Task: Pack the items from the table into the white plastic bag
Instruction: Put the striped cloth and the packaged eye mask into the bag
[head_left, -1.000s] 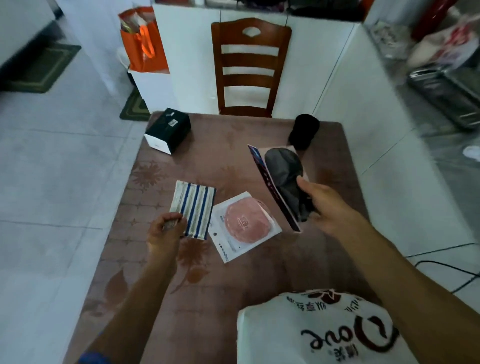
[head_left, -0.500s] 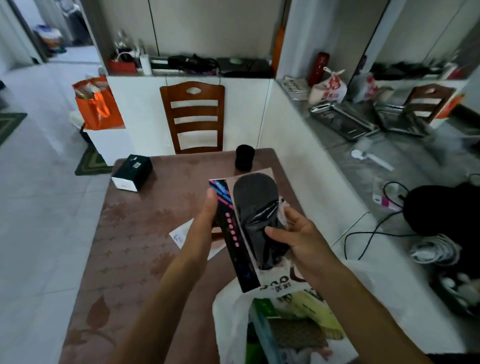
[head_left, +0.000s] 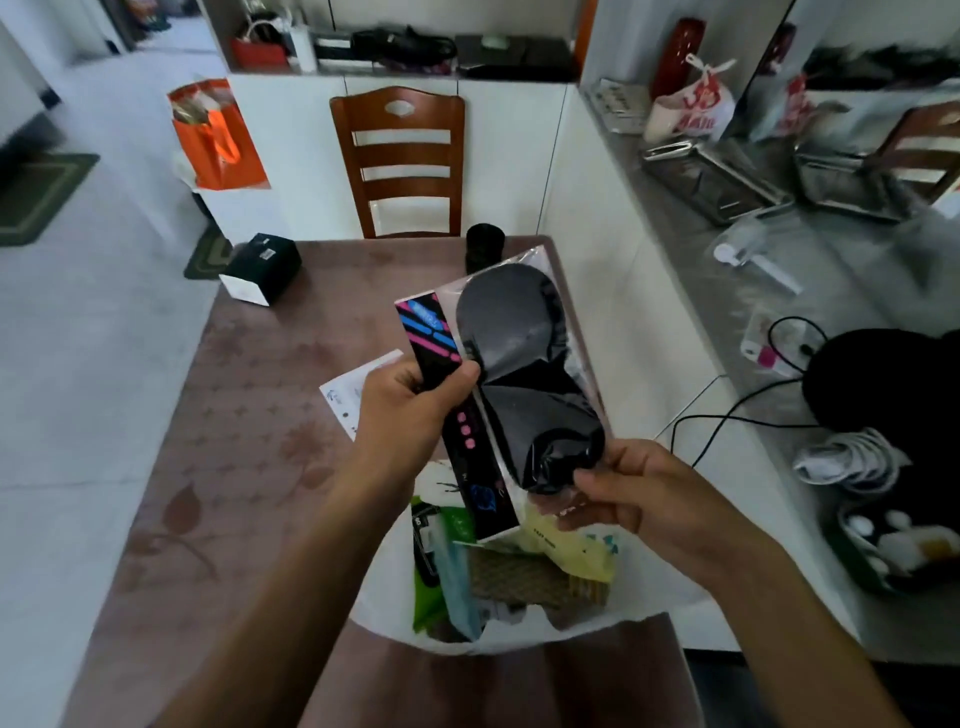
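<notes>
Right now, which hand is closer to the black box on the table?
Left. The left hand holds the packet on the side toward the black box; the right hand is on the packet's far side.

A glossy clear plastic packet (head_left: 524, 384) holds matt black cloth; the white bag (head_left: 519, 631) is thin smooth plastic; the far chair (head_left: 400, 161) is polished wood.

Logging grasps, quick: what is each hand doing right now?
Left hand: closed on the eye mask package, upper left edge.
Right hand: closed on the same package's lower end.
</notes>
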